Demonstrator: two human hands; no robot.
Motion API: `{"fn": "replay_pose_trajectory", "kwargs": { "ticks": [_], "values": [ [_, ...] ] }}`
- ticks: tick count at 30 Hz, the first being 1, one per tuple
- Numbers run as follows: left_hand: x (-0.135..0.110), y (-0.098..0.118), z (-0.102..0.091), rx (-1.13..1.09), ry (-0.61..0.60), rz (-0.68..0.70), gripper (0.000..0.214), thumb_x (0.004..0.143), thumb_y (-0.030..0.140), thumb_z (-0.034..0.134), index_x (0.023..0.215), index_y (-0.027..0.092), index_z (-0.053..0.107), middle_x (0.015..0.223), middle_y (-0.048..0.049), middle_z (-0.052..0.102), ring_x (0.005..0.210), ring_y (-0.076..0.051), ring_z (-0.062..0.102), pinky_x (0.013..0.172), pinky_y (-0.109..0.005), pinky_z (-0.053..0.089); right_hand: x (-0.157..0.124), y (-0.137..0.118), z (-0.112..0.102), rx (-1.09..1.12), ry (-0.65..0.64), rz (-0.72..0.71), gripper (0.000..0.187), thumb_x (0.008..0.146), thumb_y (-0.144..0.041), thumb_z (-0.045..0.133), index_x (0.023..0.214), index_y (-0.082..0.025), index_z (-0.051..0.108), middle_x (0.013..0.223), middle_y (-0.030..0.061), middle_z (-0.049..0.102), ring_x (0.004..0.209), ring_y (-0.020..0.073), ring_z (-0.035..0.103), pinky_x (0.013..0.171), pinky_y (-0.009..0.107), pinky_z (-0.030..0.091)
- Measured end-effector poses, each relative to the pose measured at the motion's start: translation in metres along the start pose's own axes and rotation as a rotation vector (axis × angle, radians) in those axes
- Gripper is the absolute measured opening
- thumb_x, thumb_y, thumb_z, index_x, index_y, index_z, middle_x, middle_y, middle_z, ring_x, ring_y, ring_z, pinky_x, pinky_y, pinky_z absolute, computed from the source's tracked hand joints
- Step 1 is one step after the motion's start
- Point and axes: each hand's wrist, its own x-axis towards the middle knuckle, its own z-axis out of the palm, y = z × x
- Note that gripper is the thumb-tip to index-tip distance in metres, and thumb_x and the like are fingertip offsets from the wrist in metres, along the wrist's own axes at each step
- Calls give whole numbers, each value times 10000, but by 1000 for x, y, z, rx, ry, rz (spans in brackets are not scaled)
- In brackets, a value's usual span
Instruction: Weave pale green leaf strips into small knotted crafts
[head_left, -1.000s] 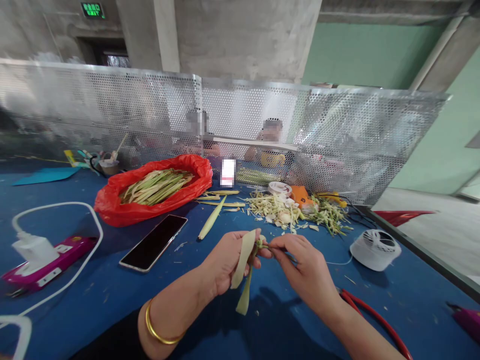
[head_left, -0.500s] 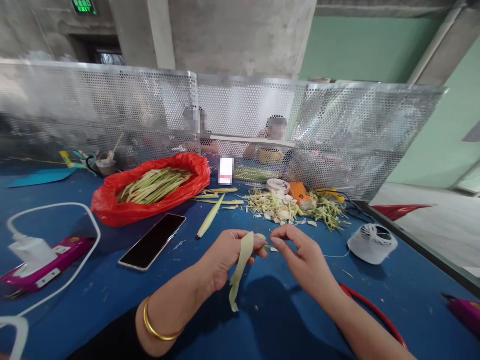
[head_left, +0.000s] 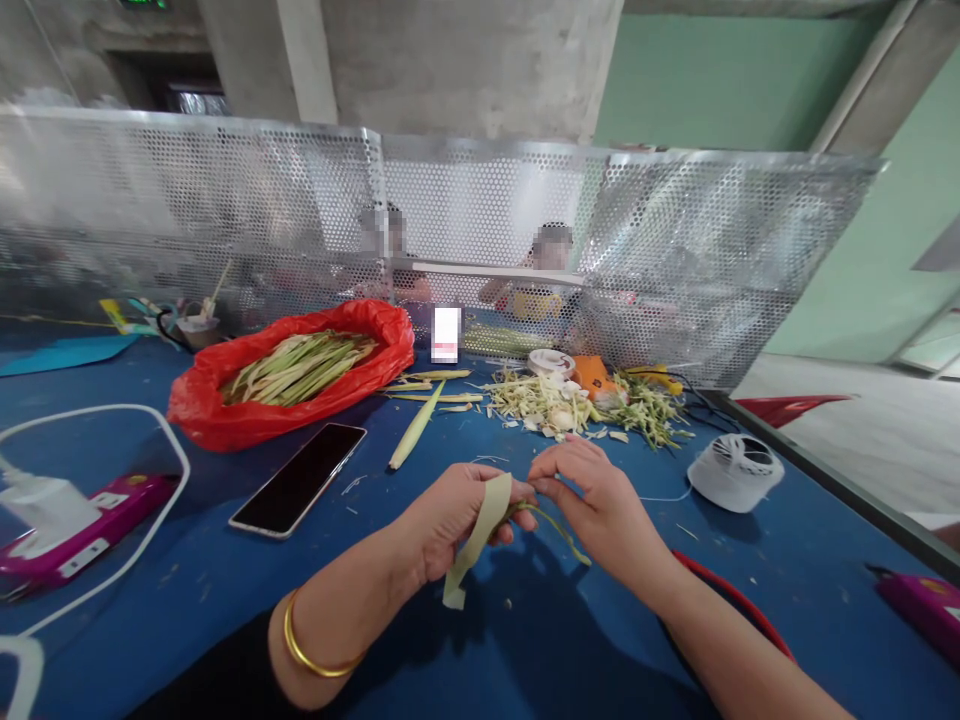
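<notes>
My left hand (head_left: 472, 510) is closed, pinching a pale green husk strip (head_left: 480, 535) that hangs down over its fingers. A thin green stem (head_left: 559, 530) sticks out from the same fingers toward the right and curves down. My right hand (head_left: 589, 500) meets the left fingertips, thumb and forefinger pinched together; what lies between them is too small to make out. White thread runs from a spool (head_left: 735, 472) on the right and passes out of sight behind my right hand. Beyond my hands a pale green husk piece (head_left: 417, 428) lies on the blue table (head_left: 360, 590).
A red plastic bag (head_left: 217, 425) holds long green leaves. A phone (head_left: 300, 482) and purple power strip (head_left: 97, 525) lie left. Plant scraps (head_left: 536, 400), a tape roll (head_left: 551, 362) and an orange packet (head_left: 590, 375) sit before a perforated screen (head_left: 480, 190), with people behind.
My right hand has moved slightly left, against my left fingertips. The green stem now shows clearly, curving down below my right hand. The husk strip's hanging end has swung left. The view has shifted slightly.
</notes>
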Motion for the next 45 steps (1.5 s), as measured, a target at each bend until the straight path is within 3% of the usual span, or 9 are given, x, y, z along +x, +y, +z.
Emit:
{"fn": "replay_pose_trajectory", "kwargs": {
  "ticks": [6, 12, 15, 19, 26, 30, 35, 41, 45],
  "values": [
    [2, -2, 1, 54, 29, -29, 178, 659, 260, 758, 651, 122, 645, 569, -32, 651, 415, -60, 503, 442, -171, 386, -2, 1, 4, -104, 51, -55, 184, 881, -115, 528, 753, -225, 601, 764, -6, 676, 795, 171, 623, 1013, 442, 323],
    [-2, -7, 10, 121, 45, -41, 146, 590, 201, 745, 681, 114, 670, 545, -39, 654, 392, -81, 509, 430, -197, 371, -1, -3, -2, 137, -107, -3, 154, 870, -196, 600, 984, -243, 692, 926, 41, 639, 900, 185, 605, 793, 328, 470],
    [-4, -9, 16, 150, 28, -12, 113, 595, 211, 722, 623, 114, 671, 539, -42, 650, 382, -79, 493, 447, -214, 382, -1, -7, 0, 201, -148, -33, 122, 875, -188, 593, 806, -217, 689, 784, 13, 617, 777, 155, 590, 726, 293, 461],
    [-6, -11, 21, 210, -4, -26, 160, 592, 258, 748, 608, 112, 685, 569, -38, 652, 384, -78, 494, 462, -228, 397, -1, -11, -1, 198, -128, 101, 210, 896, -174, 522, 702, -190, 600, 702, -4, 610, 683, 136, 559, 640, 259, 439],
    [-4, -12, 17, 220, -7, -12, 242, 532, 300, 825, 621, 128, 681, 571, -33, 657, 405, -84, 508, 460, -221, 388, 3, -12, -20, 310, -351, 4, 67, 826, -186, 649, 866, -218, 692, 825, 1, 617, 725, 127, 565, 707, 264, 479],
    [-5, -12, 18, 238, -40, -23, 299, 516, 348, 848, 580, 122, 665, 568, -31, 650, 401, -80, 508, 463, -223, 391, 1, -10, -13, 280, -288, 34, 169, 839, -109, 596, 709, -200, 654, 719, -26, 593, 687, 112, 566, 688, 251, 450],
    [-3, -19, 15, 215, -117, -21, 266, 613, 360, 795, 683, 123, 698, 610, -42, 672, 421, -97, 536, 448, -223, 396, -3, -9, 1, 329, -113, 112, 180, 811, -107, 576, 654, -191, 600, 690, -22, 574, 648, 115, 544, 612, 235, 434],
    [-5, -19, 19, 242, -113, 13, 282, 615, 361, 801, 700, 110, 704, 587, -36, 661, 408, -86, 521, 450, -215, 413, -7, -6, 13, 226, 34, 184, 168, 812, -144, 582, 655, -202, 593, 647, -28, 547, 615, 123, 529, 575, 236, 422],
    [-5, -18, 19, 51, -84, 7, 335, 597, 364, 834, 759, 95, 718, 612, -48, 674, 462, -87, 558, 503, -204, 452, -6, -4, 9, 111, 108, 121, 93, 851, -171, 565, 825, -215, 642, 789, 14, 622, 749, 162, 584, 685, 277, 459]
  ]
}}
